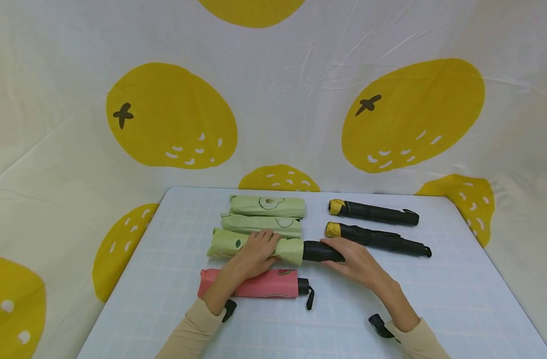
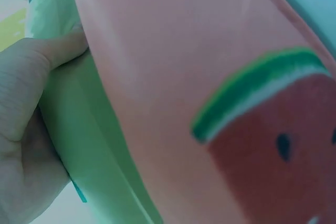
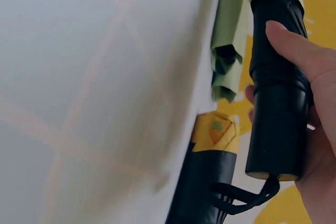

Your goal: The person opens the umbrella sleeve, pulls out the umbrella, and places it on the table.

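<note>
In the head view my left hand (image 1: pixel 255 254) grips a light-green umbrella sleeve (image 1: pixel 224 244), its thumb (image 2: pixel 65 45) along the near side. A folded black umbrella (image 1: pixel 316 251) sticks out of the sleeve's right end. My right hand (image 1: pixel 356 262) holds that umbrella, thumb on its dark fabric; the handle (image 3: pixel 278 150) and its wrist loop point away from the sleeve in the right wrist view. How far the umbrella reaches inside the sleeve is hidden. Just nearer lies a pink watermelon-print umbrella (image 1: pixel 269 286), partly covered by my left arm.
Two more green sleeves with avocado prints, a far one (image 1: pixel 246 205) and a nearer one (image 1: pixel 255 225), lie behind the held sleeve. At right are two black umbrellas with yellow ends, one (image 1: pixel 376 212) behind the other (image 1: pixel 381 238). All lie on a pale table (image 1: pixel 435 294).
</note>
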{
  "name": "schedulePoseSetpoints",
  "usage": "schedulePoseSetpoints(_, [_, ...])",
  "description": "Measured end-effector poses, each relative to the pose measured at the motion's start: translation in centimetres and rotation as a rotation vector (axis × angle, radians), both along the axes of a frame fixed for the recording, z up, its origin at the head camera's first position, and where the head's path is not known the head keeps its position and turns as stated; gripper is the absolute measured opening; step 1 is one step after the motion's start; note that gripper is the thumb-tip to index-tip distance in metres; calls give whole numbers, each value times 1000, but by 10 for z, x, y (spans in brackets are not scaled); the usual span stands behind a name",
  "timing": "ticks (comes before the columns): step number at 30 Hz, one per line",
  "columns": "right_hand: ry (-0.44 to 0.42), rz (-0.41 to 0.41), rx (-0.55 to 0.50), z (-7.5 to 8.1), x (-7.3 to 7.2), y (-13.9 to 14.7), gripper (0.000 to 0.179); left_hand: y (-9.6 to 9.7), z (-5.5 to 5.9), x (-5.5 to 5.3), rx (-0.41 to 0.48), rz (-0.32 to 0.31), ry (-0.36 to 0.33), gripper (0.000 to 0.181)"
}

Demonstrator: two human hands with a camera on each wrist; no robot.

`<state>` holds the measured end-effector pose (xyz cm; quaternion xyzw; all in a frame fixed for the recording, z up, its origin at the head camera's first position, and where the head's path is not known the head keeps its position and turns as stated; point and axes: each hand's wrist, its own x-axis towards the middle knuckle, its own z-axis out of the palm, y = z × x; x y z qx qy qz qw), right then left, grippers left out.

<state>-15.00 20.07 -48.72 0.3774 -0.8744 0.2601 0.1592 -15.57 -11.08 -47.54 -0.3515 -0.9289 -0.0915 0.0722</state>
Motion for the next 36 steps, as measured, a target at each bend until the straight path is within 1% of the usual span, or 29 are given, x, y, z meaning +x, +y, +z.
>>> schedulePoseSetpoints(7, [-23, -14, 56, 3, -1, -9, 59, 5, -1, 1, -27, 7, 87, 42])
schedulePoseSetpoints(10, [-22, -6, 72, 3, -1, -16, 60, 8, 0, 1, -33, 2, 109, 41])
schedulePoseSetpoints(13, [-16, 14, 87, 2, -3, -24, 61, 10, 2, 3, -44, 3, 117, 41])
schedulePoseSetpoints(17, [5, 37, 94, -1, -2, -30, 61, 12, 2, 4, -50, 1, 111, 40])
schedulePoseSetpoints(22, [11, 31, 75, -3, 1, -29, 60, 14, 0, 4, -54, -4, 105, 43])
schedulePoseSetpoints(25, [13, 25, 55, -2, 0, -26, 58, 13, 0, 3, -47, -6, 90, 48])
schedulePoseSetpoints(29, [32, 31, 38, -3, -1, -23, 57, 11, 0, 2, -36, 1, 54, 54])
schedulePoseSetpoints(32, [31, 33, 36, -4, 0, -21, 56, 9, 0, 2, -31, 10, 30, 55])
schedulePoseSetpoints(36, [6, 32, 35, -3, 1, -19, 54, 7, -1, 2, -35, 13, 15, 53])
